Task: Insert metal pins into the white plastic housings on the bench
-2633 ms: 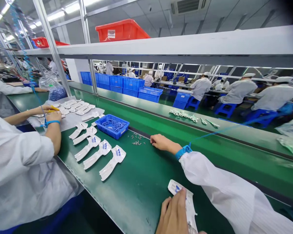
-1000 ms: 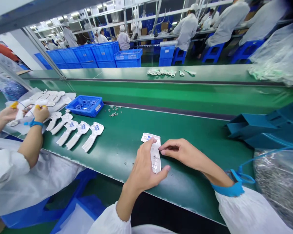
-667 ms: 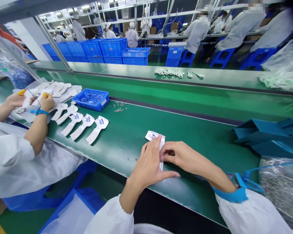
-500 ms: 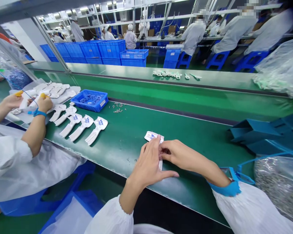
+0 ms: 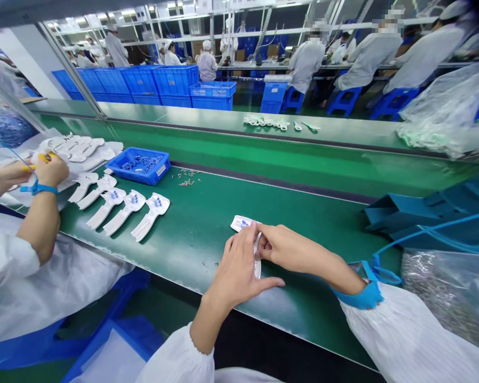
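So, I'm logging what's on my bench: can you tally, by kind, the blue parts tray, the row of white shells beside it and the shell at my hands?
Blue parts tray: 1
Row shells with blue pieces showing: 3
Row shells without blue pieces showing: 2
Shell at the hands, partly covered: 1
Total: 7

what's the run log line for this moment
left hand: thumb spread, over white part | right hand: at same part, grasp hidden | further left: blue tray, metal bits
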{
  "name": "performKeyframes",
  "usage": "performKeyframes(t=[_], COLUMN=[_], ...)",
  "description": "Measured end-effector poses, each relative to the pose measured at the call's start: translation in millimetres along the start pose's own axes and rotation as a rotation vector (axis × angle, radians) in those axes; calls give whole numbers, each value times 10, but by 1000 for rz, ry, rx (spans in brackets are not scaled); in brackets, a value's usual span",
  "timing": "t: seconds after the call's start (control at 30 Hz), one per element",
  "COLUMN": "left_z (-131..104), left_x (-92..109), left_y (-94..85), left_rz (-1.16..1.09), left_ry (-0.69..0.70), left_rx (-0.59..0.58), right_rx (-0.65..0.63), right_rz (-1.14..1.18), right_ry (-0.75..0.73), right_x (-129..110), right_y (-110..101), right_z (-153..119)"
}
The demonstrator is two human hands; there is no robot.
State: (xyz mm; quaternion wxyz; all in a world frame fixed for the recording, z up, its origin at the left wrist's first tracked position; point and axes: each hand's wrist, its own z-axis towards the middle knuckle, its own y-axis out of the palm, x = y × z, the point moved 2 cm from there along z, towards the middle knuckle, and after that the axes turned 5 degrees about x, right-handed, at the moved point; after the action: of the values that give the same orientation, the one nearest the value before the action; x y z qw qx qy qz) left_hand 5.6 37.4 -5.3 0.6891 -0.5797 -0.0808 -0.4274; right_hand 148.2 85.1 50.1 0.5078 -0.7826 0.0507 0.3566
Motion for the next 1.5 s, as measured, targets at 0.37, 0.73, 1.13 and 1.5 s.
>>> performKeyframes(t=[0.37,0.73,1.13,1.5], left_z=[25,-23,551,799], left_x=[9,1,159,-164], left_y=[-15,-115,295,185], left_rz=[8,-27,711,778], left_ry=[-34,-95,-310,113], left_rx=[-15,-67,210,320], right_rx=[-45,183,850,916], right_rz=[-179,177,164,201], right_ry=[149,43,-44,-41], right_x=[7,296,995,1046], right_y=[6,-234,-94,-249], right_z=[71,-14,-107,-158])
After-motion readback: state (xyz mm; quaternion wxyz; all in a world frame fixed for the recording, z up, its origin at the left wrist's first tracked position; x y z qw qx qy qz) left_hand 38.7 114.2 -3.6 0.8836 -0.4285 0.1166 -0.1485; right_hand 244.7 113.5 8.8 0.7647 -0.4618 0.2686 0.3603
